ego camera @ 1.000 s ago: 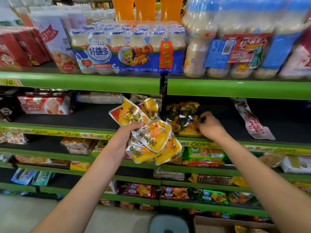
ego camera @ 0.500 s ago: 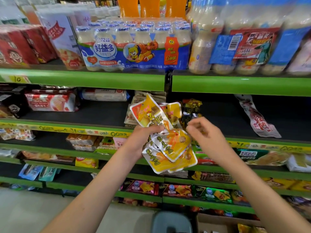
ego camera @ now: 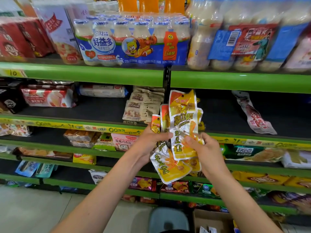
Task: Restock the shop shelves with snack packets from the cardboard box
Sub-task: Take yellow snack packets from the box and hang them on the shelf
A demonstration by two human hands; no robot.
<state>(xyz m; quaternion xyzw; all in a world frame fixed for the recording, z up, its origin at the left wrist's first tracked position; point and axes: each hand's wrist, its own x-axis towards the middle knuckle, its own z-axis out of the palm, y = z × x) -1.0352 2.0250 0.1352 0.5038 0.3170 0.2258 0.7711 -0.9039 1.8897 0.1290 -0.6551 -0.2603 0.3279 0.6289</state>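
Holding yellow packets in left hand; right hand pinches front packet. Bottle pack at 12 o'clock reads "好益多". Box at 6.

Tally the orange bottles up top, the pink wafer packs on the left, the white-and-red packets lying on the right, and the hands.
Orange bottles: 3
Pink wafer pack: 1
White-and-red packet: 1
Hands: 2, the left hand and the right hand, both holding yellow snack packets
Total: 7
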